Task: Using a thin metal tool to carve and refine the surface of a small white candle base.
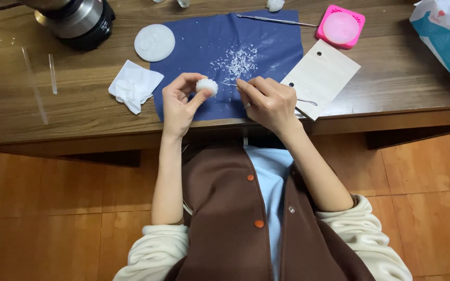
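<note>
Left hand (179, 104) pinches a small white carved lump (207, 86) at fingertips, above the blue cloth (256, 41) at the worktop's (53, 114) near edge. Right hand (267, 101), clamped on a thin metal tool (305, 101), sits just right of the lump; tool's long axis runs left-right, tip pointing left at it. White shavings (238, 62) lie beyond.

A disc (154, 42) lies left of the cloth (266, 47), card (321, 78) right.
</note>
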